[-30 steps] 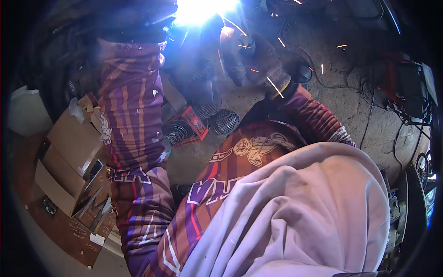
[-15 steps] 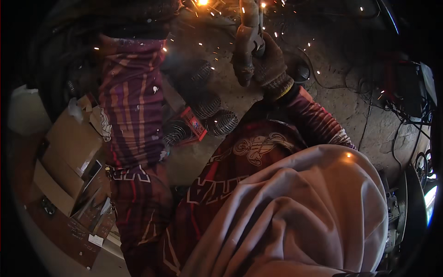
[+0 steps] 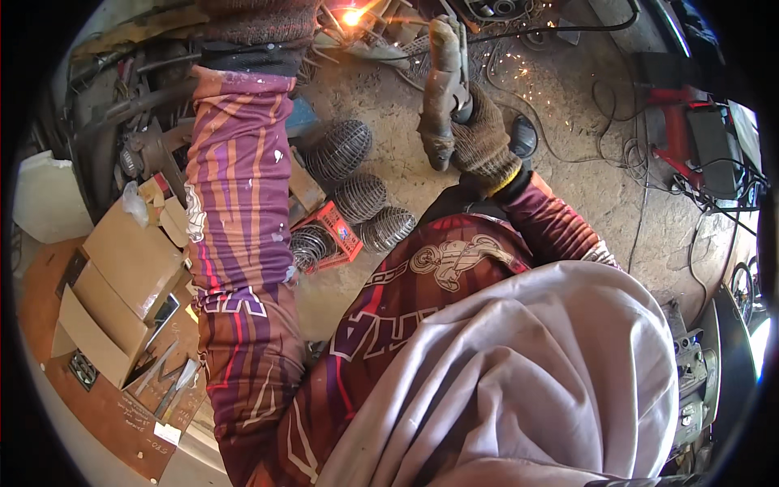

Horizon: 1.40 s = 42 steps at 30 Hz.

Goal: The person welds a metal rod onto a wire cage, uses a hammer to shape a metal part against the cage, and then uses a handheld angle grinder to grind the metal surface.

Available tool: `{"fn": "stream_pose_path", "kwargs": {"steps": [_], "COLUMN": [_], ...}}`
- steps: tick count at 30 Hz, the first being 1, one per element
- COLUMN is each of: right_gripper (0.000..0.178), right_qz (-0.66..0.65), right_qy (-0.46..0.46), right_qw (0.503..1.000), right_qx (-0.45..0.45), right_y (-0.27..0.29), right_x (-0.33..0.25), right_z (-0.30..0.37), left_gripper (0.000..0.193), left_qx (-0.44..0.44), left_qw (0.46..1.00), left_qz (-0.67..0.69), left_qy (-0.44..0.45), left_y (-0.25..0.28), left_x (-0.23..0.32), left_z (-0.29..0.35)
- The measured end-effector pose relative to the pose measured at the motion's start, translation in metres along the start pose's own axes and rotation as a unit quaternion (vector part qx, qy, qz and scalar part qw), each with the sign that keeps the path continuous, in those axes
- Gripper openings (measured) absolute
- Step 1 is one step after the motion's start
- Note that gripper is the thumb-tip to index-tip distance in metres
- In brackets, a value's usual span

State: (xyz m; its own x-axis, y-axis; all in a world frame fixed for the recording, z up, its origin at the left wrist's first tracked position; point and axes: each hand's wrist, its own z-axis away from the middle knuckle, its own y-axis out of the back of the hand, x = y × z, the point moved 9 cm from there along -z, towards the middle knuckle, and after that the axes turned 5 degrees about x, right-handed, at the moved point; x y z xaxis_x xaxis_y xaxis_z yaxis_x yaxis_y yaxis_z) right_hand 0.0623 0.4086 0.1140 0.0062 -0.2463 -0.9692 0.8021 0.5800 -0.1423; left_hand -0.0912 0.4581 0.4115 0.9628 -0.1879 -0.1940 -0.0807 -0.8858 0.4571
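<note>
My right hand (image 3: 487, 148), in a brown knit glove with a yellow cuff edge, is closed round a worn brown welding electrode holder (image 3: 443, 85) with a grey lever. The holder points up toward the top edge. Left of its tip, a bright orange-white welding glow (image 3: 351, 16) burns among metal pieces. My left hand (image 3: 261, 23), also in a brown knit glove, is beside that glow at the top. Its fingers are cut off or hidden, so I cannot see what it touches.
Several round wire cages (image 3: 339, 150) stand on the concrete floor beside a red crate (image 3: 334, 235). An open cardboard box (image 3: 134, 260) sits on a brown board (image 3: 105, 414) at left. Cables (image 3: 637, 162) run over the floor to a red-and-black machine (image 3: 690, 146). Pale cloth (image 3: 527, 365) drapes in front.
The picture has become much brighter. The glow, my right hand and the holder sit slightly lower in view. Sparks that were scattered widely now show mostly right of the holder.
</note>
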Motion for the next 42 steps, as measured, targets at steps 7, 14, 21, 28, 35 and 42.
{"fn": "stream_pose_path", "kwargs": {"steps": [7,14,21,28,35,42], "right_gripper": [0.055,0.059,0.056,0.056,0.045,0.071], "right_qz": [-0.001,-0.053,-0.111,0.102,0.175,0.144], "right_qy": [-0.031,0.006,0.147,0.252,0.392,0.261], "right_qw": [0.998,0.992,0.962,0.888,0.741,0.761], "right_qx": [0.046,0.118,0.203,0.371,0.516,0.576], "right_y": [0.059,0.138,0.221,0.330,0.366,0.373], "right_x": [-0.029,-0.081,-0.172,-0.305,-0.373,-0.359], "right_z": [0.013,0.015,0.000,-0.071,-0.148,-0.204], "left_gripper": [0.021,0.021,0.027,0.028,0.032,0.034], "left_qx": [-0.017,-0.166,-0.209,-0.125,-0.049,-0.062], "left_qw": [0.933,0.964,0.957,0.975,0.942,0.879], "left_qz": [0.189,-0.199,-0.138,-0.172,-0.152,-0.224], "left_qy": [0.306,0.058,0.147,0.066,0.294,0.416], "left_y": [0.015,0.000,0.005,0.016,0.105,0.177], "left_x": [-0.018,-0.013,-0.034,-0.019,-0.008,0.027], "left_z": [-0.006,0.006,0.024,-0.004,0.000,0.048]}}
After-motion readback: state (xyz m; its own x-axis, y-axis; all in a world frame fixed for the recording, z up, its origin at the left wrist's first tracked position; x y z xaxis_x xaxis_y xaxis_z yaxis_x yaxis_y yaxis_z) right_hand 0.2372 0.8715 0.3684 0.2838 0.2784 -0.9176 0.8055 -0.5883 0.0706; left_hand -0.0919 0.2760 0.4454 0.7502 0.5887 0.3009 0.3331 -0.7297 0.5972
